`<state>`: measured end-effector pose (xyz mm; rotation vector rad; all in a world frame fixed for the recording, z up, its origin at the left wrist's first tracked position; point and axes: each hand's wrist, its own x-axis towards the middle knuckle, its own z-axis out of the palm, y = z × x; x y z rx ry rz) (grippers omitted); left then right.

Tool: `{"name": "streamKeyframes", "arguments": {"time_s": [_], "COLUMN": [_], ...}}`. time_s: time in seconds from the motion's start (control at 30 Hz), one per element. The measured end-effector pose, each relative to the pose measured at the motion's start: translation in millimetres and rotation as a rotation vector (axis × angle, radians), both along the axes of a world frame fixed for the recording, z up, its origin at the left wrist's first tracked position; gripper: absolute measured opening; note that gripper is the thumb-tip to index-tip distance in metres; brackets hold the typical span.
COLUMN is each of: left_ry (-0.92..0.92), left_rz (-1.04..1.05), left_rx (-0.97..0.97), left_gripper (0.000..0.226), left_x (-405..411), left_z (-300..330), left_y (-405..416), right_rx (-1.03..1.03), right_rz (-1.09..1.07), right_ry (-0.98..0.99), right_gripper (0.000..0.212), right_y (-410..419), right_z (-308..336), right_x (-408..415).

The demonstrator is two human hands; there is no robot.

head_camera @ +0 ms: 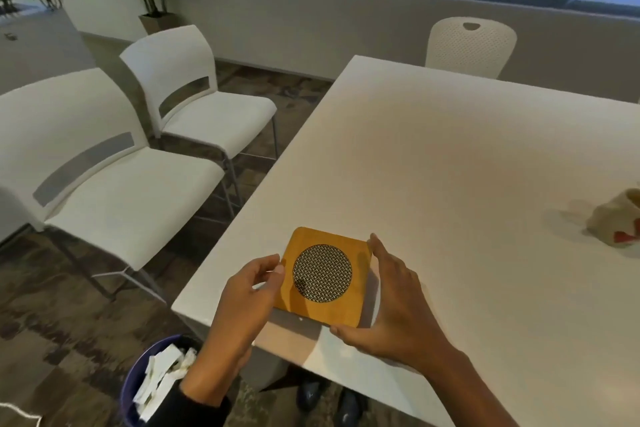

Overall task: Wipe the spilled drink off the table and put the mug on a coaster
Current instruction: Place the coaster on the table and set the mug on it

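- Head view looks down on a white table [450, 156]; the coaster [323, 276], a wooden square with a round metal mesh in the middle, lies flat near the table corner, at about 6 o'clock in the picture.
- The left hand [247, 298] pinches the coaster's left edge between thumb and fingertips, while the right hand [394, 302] is spread wide, with the fingers along the right edge and the thumb at the near corner. I judge this two-sided hold is for sliding or squaring the coaster into place before the mug comes.
- The mug [620, 218] lies on its side at 3 o'clock, well apart from the coaster, so it is not yet set on it.
- The frame edge cuts the mug, and its handle and opening are hard to make out; the faint mark on the table beside it is possibly a leftover of the spill or only a shadow.
- At 7 o'clock, below the table, a bin [156, 381] holds crumpled white paper [162, 378]; its lower part is cut off.
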<state>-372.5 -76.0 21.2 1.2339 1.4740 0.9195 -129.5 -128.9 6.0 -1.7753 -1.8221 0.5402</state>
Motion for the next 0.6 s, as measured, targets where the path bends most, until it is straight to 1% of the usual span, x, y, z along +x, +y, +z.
{"name": "streamKeyframes", "arguments": {"time_s": [0.1, 0.23, 0.3, 0.6], "left_ry": [-0.014, -0.037, -0.039, -0.005], "left_rz": [-0.058, -0.124, -0.157, -0.298], "left_rx": [-0.008, -0.022, -0.023, -0.054], "left_gripper": [0.019, 0.020, 0.016, 0.007], "left_x": [31.4, 80.4, 104.9, 228.7], "left_z": [1.5, 1.4, 2.0, 4.2], "left_y": [-2.3, -7.3, -10.8, -33.7], "right_rx": [0.009, 0.009, 0.005, -0.010], "right_rz": [-0.014, -0.050, -0.060, -0.125], "right_ry": [-0.001, -0.017, -0.015, -0.030], "right_gripper": [0.146, 0.143, 0.142, 0.145], "right_y": [-12.5, -33.2, -42.6, -81.8], "right_z": [5.2, 7.3, 6.8, 0.2], "right_x": [34.1, 85.2, 110.1, 233.1]}}
